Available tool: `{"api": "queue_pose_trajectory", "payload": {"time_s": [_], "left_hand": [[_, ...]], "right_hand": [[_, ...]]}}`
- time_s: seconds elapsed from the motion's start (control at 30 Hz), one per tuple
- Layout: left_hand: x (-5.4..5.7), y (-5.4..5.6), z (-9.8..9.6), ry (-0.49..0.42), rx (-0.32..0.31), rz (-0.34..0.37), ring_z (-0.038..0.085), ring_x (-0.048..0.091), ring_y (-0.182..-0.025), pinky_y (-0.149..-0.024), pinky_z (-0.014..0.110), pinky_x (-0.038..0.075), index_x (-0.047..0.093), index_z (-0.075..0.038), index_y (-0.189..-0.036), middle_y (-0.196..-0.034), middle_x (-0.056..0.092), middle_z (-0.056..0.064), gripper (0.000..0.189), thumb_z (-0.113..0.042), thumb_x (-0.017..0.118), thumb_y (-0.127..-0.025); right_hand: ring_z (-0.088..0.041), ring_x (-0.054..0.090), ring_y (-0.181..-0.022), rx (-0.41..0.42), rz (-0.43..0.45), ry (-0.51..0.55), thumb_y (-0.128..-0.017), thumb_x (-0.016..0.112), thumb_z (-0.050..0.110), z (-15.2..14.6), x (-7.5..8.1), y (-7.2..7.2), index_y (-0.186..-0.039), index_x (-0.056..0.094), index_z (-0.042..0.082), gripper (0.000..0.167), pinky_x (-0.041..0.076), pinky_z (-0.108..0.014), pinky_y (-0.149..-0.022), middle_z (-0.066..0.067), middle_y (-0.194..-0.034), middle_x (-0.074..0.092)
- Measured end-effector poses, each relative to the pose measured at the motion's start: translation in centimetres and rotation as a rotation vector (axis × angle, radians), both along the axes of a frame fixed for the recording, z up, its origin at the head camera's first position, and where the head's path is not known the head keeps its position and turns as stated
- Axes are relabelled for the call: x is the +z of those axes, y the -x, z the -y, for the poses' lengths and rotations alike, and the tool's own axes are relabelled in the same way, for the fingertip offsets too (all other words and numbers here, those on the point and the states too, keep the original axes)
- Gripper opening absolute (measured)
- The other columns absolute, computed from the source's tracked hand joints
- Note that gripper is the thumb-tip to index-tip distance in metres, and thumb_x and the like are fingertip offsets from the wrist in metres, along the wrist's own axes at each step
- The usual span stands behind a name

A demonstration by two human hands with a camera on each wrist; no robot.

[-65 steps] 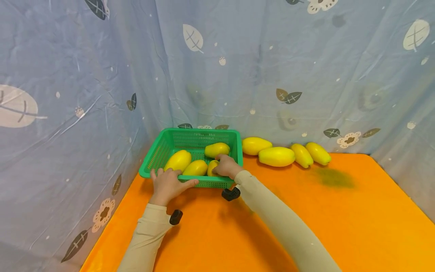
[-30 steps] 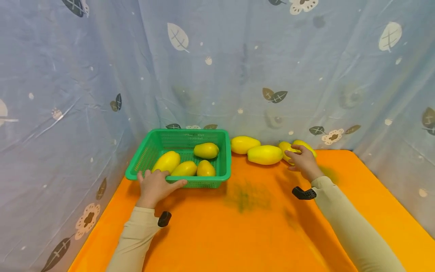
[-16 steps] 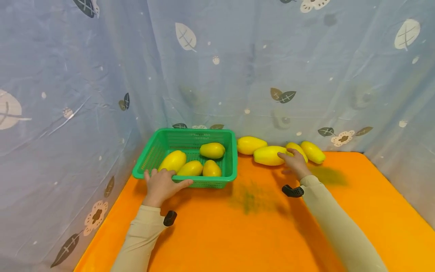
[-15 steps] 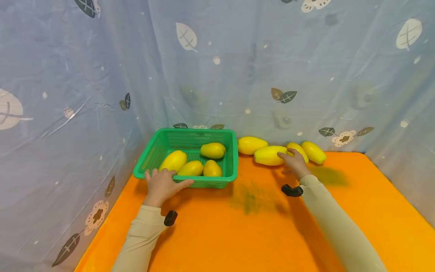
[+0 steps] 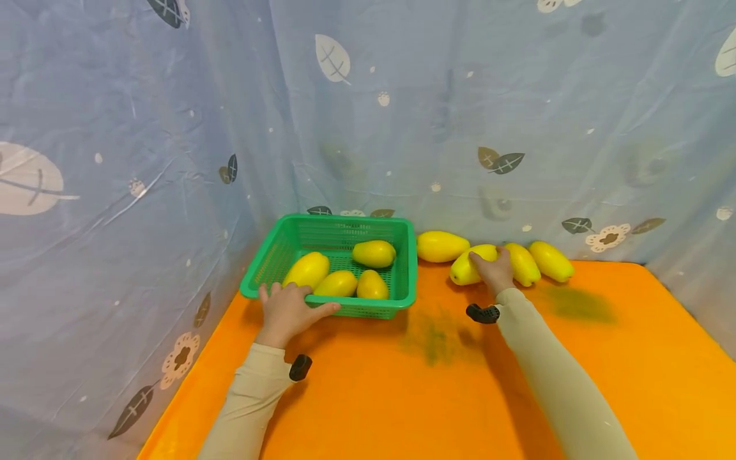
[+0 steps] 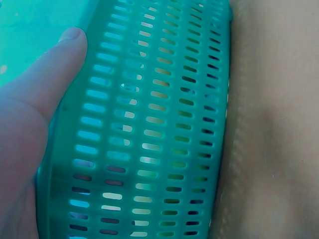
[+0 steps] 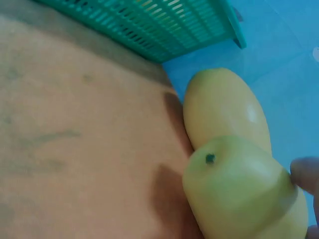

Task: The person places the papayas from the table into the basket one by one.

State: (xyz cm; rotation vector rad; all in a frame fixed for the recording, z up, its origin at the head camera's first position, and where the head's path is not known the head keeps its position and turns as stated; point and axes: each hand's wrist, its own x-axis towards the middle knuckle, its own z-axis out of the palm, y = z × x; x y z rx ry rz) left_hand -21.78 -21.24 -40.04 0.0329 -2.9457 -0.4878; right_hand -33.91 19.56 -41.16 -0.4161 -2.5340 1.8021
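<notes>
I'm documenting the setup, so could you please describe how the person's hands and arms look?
The left hand and right hand wear no gloves. The left sleeve and right sleeve are long, plain beige. A small left black fitting and right black fitting sit by the wrists, the right one dotted.
</notes>
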Motion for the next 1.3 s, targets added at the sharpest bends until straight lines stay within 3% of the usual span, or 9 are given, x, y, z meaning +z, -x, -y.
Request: {"api": "queue_pose_trajectory", "payload": {"time_s": [0.4,0.8,0.93,1.03,1.2,1.3], "left_hand": [[-0.3,0.3,0.1,-0.016,-0.012,-0.027,0.054,0.049,-0.119,-0.116,0.077,0.007,0.07,-0.007,-0.132,-0.119,0.072,0.019,0.087,-0.074,0.073,-0.077],[-0.1,0.2,0.1,-0.008,-0.011,-0.023,0.053,0.049,-0.119,-0.115,0.078,0.008,0.069,-0.008,-0.133,-0.122,0.07,0.02,0.086,-0.073,0.073,-0.078],[-0.2,0.2,0.1,-0.017,-0.013,-0.03,0.054,0.048,-0.12,-0.115,0.078,0.008,0.069,-0.008,-0.133,-0.122,0.07,0.02,0.086,-0.074,0.073,-0.077],[-0.3,0.2,0.2,-0.021,-0.014,-0.035,0.055,0.049,-0.119,-0.115,0.078,0.008,0.07,-0.008,-0.132,-0.121,0.07,0.02,0.087,-0.074,0.073,-0.077],[-0.2,0.1,0.3,-0.018,-0.016,-0.031,0.055,0.049,-0.118,-0.115,0.078,0.008,0.069,-0.008,-0.133,-0.12,0.07,0.021,0.086,-0.074,0.072,-0.078],[-0.1,0.2,0.2,-0.009,-0.018,-0.017,0.056,0.047,-0.122,-0.115,0.077,0.008,0.069,-0.008,-0.134,-0.123,0.069,0.021,0.086,-0.074,0.071,-0.079]], "right_hand": [[-0.04,0.014,-0.157,-0.022,0.007,0.026,-0.102,0.057,0.029,-0.1,0.1,0.0,-0.165,0.002,0.008,0.086,0.022,-0.052,-0.128,-0.021,-0.171,0.002],[-0.041,0.014,-0.157,0.034,0.014,0.011,-0.102,0.053,0.033,-0.9,0.7,-0.4,-0.164,0.0,0.006,0.086,0.022,-0.053,-0.128,-0.021,-0.171,-0.001],[-0.041,0.018,-0.156,0.044,-0.02,0.03,-0.102,0.054,0.038,-0.9,2.6,-0.7,-0.165,0.0,0.011,0.087,0.028,-0.054,-0.125,-0.018,-0.172,-0.001],[-0.042,0.031,-0.15,0.07,-0.064,0.089,-0.102,0.055,0.036,0.1,4.8,-0.6,-0.165,0.001,0.016,0.086,0.041,-0.056,-0.116,-0.017,-0.171,0.002],[-0.042,0.045,-0.14,0.13,-0.128,0.175,-0.102,0.057,0.03,3.9,8.7,-0.3,-0.165,0.005,0.022,0.083,0.051,-0.058,-0.106,-0.021,-0.166,0.014],[-0.042,0.048,-0.138,0.171,-0.15,0.178,-0.101,0.059,0.027,7.0,10.1,-0.5,-0.165,0.009,0.023,0.081,0.052,-0.058,-0.104,-0.023,-0.164,0.021]]}}
